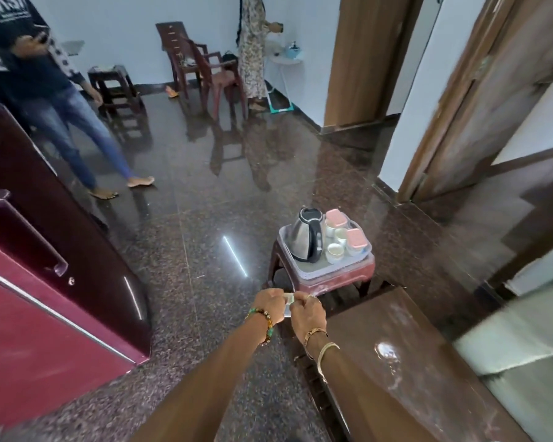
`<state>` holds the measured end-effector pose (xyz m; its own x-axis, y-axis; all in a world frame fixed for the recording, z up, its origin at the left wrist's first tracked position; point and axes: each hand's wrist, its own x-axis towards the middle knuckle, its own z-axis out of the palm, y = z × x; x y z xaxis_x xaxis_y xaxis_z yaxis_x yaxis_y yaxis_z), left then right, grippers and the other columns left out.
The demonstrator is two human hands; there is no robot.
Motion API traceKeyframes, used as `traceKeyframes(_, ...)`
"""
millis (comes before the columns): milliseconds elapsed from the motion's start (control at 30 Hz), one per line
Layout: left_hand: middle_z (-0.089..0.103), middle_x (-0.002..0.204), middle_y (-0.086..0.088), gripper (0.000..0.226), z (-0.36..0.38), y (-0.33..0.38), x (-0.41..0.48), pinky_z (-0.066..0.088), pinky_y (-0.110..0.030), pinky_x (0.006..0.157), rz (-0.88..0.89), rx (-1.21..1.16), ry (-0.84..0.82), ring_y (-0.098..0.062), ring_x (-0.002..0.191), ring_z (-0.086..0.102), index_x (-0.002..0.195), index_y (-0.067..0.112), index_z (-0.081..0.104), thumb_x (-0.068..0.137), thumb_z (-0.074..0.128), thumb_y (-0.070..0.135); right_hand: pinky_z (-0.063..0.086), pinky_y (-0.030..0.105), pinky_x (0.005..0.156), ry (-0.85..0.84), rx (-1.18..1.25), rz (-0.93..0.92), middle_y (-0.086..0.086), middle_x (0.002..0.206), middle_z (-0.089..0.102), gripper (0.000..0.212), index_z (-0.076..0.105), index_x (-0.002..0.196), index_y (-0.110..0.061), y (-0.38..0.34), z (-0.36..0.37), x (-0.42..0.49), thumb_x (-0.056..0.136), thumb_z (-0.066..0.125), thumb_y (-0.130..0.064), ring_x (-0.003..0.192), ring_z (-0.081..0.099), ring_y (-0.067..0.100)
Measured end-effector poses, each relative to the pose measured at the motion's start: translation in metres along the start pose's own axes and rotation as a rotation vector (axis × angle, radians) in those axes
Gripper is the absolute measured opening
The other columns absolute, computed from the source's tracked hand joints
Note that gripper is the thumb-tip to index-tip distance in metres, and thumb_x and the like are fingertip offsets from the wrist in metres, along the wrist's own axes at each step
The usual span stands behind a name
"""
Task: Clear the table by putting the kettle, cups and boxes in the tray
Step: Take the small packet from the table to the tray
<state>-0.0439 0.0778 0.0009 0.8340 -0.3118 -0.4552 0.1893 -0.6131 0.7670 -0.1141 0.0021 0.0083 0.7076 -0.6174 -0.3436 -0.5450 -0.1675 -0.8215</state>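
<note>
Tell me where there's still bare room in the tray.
Only the tray's near strip, in front of the kettle and nearest cup, is bare. The far right side is crowded with cups and pink-lidded boxes. The dark table beside the right hand is bare.

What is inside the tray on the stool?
The tray holds a kettle, white cups and two pink-lidded boxes. Box contents are hidden.
</note>
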Motion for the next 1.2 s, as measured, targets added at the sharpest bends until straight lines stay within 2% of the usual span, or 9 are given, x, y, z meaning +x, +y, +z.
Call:
traceKeyframes(133,0.056,0.137,-0.011,0.038,-0.021,0.012,0.039,0.039,-0.032,0.108,0.031,0.271,-0.01,-0.026,0.128,0.051,0.132,0.007,0.055,0.096,0.055,0.02,0.044,0.018,0.08,-0.022,0.003,0.003,0.005,0.116,0.069,0.034,0.068,0.119,-0.014,-0.017,0.022,0.045,0.089,0.053,-0.01,0.094,0.06,0.014)
traceKeyframes(233,0.059,0.132,-0.009,0.035,-0.032,0.028,0.066,0.042,-0.032,0.104,0.106,0.593,-0.05,-0.024,0.123,0.055,0.128,0.009,0.057,0.095,0.058,0.022,0.042,0.021,0.093,-0.071,-0.026,0.007,0.003,0.123,0.067,0.037,0.066,0.123,-0.015,-0.034,0.027,0.073,0.089,0.051,-0.012,0.112,0.06,0.019)
traceKeyframes(400,0.06,0.128,-0.009,0.033,-0.041,0.056,0.105,0.044,-0.033,0.101,0.266,0.949,-0.094,-0.025,0.12,0.057,0.125,0.009,0.057,0.095,0.057,0.022,0.046,0.03,0.101,-0.068,-0.008,0.031,0.004,0.123,0.067,0.037,0.067,0.121,-0.015,-0.059,0.025,0.116,0.089,0.05,-0.011,0.114,0.06,0.021)
traceKeyframes(500,0.061,0.128,-0.008,0.033,-0.04,0.071,0.134,0.045,-0.033,0.1,0.308,1.018,-0.123,-0.025,0.12,0.058,0.125,0.01,0.056,0.095,0.058,0.024,0.049,0.037,0.099,-0.035,-0.007,0.06,0.005,0.119,0.069,0.037,0.068,0.12,-0.015,-0.065,0.024,0.14,0.087,0.051,-0.011,0.111,0.062,0.024)
traceKeyframes(667,0.06,0.129,-0.01,0.032,-0.025,0.095,0.184,0.044,-0.032,0.102,0.355,0.855,-0.189,-0.025,0.121,0.056,0.128,0.008,0.056,0.097,0.053,0.018,0.051,0.036,0.092,0.086,0.04,0.135,0.009,0.109,0.071,0.033,0.07,0.113,-0.009,-0.077,0.015,0.176,0.086,0.051,-0.006,0.104,0.064,0.028)
traceKeyframes(800,0.061,0.126,-0.013,0.028,-0.01,0.125,0.217,0.044,-0.032,0.103,0.313,0.561,-0.274,-0.026,0.12,0.057,0.123,0.004,0.057,0.097,0.053,0.012,0.05,0.037,0.082,0.171,0.007,0.183,0.009,0.09,0.068,0.026,0.071,0.097,-0.01,-0.089,-0.001,0.205,0.085,0.049,-0.005,0.088,0.061,0.029)
traceKeyframes(1000,0.064,0.125,-0.021,0.031,0.01,0.159,0.254,0.053,-0.042,0.098,0.112,0.138,-0.412,-0.034,0.116,0.062,0.124,0.0,0.062,0.096,0.051,0.009,0.042,0.026,0.081,0.341,0.056,0.274,0.01,0.113,0.069,0.034,0.069,0.115,-0.015,-0.097,-0.021,0.232,0.088,0.051,-0.01,0.094,0.059,0.025)
traceKeyframes(1133,0.064,0.122,-0.02,0.025,0.035,0.167,0.26,0.051,-0.045,0.1,0.019,0.041,-0.499,-0.035,0.115,0.059,0.11,0.007,0.069,0.091,0.052,0.006,0.043,0.027,0.091,0.401,0.085,0.353,0.008,0.125,0.065,0.04,0.065,0.125,-0.017,-0.086,-0.034,0.241,0.088,0.05,-0.012,0.112,0.06,0.027)
traceKeyframes(1200,0.064,0.123,-0.019,0.026,0.049,0.168,0.264,0.051,-0.043,0.099,0.029,0.082,-0.535,-0.033,0.115,0.06,0.114,0.006,0.068,0.093,0.052,0.007,0.042,0.024,0.086,0.425,0.096,0.376,0.007,0.121,0.067,0.037,0.067,0.121,-0.016,-0.078,-0.04,0.244,0.088,0.051,-0.012,0.109,0.06,0.026)
